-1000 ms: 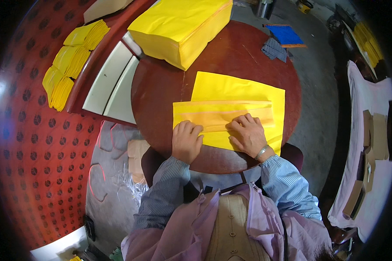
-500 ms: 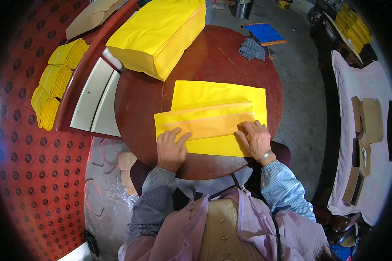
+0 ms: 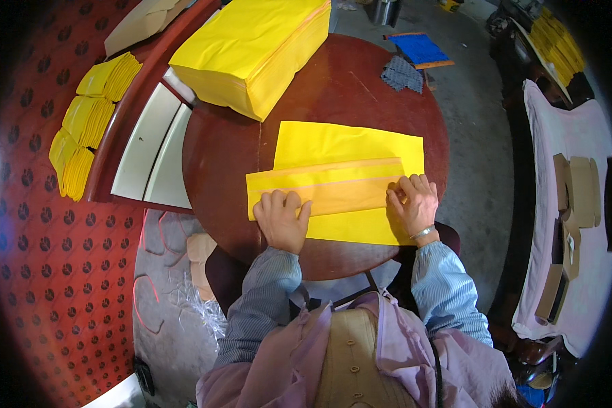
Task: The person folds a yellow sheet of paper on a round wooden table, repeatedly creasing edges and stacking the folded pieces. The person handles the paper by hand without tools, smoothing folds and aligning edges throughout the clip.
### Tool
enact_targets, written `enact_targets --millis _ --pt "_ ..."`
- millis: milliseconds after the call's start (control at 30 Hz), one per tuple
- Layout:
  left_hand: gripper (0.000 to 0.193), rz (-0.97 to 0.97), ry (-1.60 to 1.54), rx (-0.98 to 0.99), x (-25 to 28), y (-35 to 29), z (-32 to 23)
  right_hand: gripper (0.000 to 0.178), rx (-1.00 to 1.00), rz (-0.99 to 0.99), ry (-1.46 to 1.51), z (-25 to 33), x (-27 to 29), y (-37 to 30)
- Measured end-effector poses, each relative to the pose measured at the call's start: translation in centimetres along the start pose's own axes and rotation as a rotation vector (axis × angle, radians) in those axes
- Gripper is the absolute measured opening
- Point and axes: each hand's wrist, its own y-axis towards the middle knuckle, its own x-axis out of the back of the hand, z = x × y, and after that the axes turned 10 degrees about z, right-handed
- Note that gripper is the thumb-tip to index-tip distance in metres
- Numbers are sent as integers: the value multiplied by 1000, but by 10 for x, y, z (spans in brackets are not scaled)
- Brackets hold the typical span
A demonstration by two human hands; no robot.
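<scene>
A large yellow paper sheet, partly folded into long bands point(image 3: 340, 183), lies flat on the round dark-red wooden counter point(image 3: 333, 88), toward the edge nearest the person. The left hand point(image 3: 282, 221) rests on the sheet's near left part, fingers spread and pressing flat, gripping nothing. The right hand point(image 3: 413, 204) sits at the sheet's right end, fingertips pressed down on the folded band; neither grip pinches the paper as far as can be seen. Beyond the sheet, at the counter's far left, stands a thick stack of yellow paper sheets point(image 3: 251, 47). Left of the sheet, off the counter, bundles of folded yellow paper point(image 3: 92, 115) lie on a red patterned surface.

To crease this fold well, I judge both hands should keep the band's long edge parallel to the sheet's edge, hold one end still, and slide flat fingers outward along the fold with even pressure so the thin paper neither wrinkles nor skews.
</scene>
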Motion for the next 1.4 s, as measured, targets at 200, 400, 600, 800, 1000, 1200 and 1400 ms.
enact_targets --millis 200,400,600,800,1000,1200,1400 --pt "26 48 -228 -217 -11 6 -5 17 398 54 181 53 -26 15" --pt "23 65 -226 -216 -2 -3 8 24 380 160 148 57 -31 7" --pt "14 113 -204 -100 16 -22 38 16 294 132 108 20 -11 -13" --pt "21 136 -259 -69 18 -26 49 14 229 97 72 4 -4 -16" --pt "35 155 -111 33 21 -24 52 14 202 47 54 7 -9 -8" --pt "31 151 -74 75 24 -19 53 14 150 47 1 1 -12 -4" --pt "25 40 -67 -48 20 -10 48 12 130 -30 13 -6 -10 -9"
